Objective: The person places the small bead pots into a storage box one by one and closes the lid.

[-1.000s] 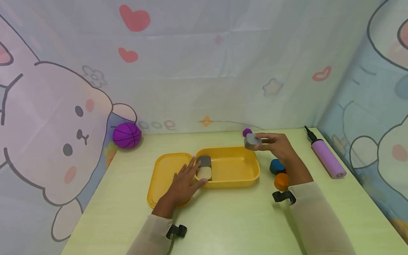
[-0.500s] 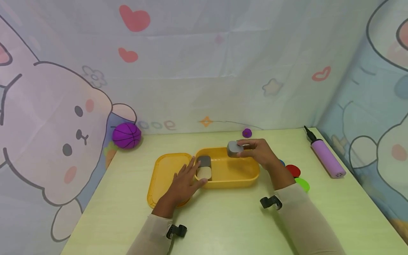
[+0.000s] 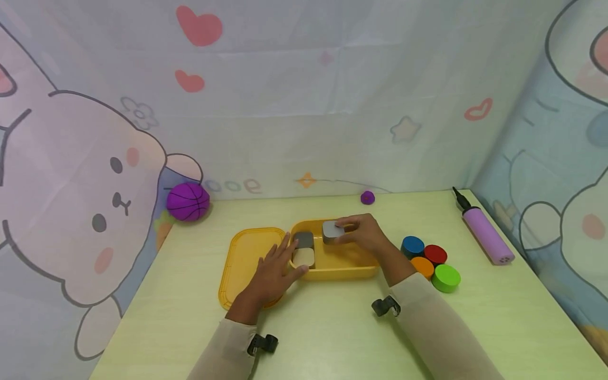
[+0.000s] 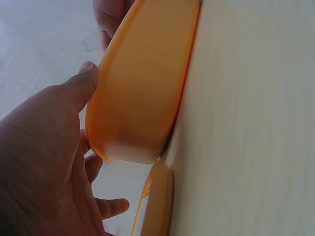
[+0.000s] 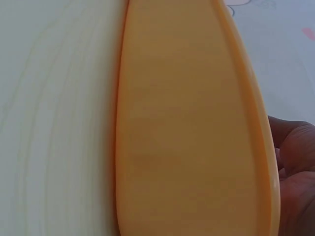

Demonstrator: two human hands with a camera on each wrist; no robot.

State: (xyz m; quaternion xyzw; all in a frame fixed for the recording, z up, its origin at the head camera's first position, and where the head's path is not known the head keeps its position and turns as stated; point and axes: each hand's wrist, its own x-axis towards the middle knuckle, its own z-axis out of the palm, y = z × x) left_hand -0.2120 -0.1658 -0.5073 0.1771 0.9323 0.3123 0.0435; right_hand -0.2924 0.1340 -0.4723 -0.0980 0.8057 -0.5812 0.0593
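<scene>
My right hand (image 3: 364, 235) pinches a light grey block with rounded corners (image 3: 332, 231) by its right side, over the inside of the yellow box (image 3: 339, 274). Whether the block touches the box floor I cannot tell. At the box's left end sit a dark grey block (image 3: 305, 239) and a cream block (image 3: 306, 257), one behind the other. My left hand (image 3: 271, 275) rests on that end with fingers spread, its thumb at the front rim. In the left wrist view the thumb touches the box wall (image 4: 140, 83). The box wall (image 5: 187, 118) partly hides my right hand in the right wrist view.
A yellow lid (image 3: 239, 264) lies left of the box, partly under my left arm. Blue (image 3: 412, 247), red (image 3: 435, 255), orange (image 3: 422, 267) and green (image 3: 446, 278) round pieces stand at right. Farther off are a purple ball (image 3: 188, 201), a small purple object (image 3: 368, 198) and a hand pump (image 3: 488, 235).
My right hand has carried the light grey block leftward and down, from beyond the box's right rear corner to over its inside. The round pieces have come into full view. My left hand stays put.
</scene>
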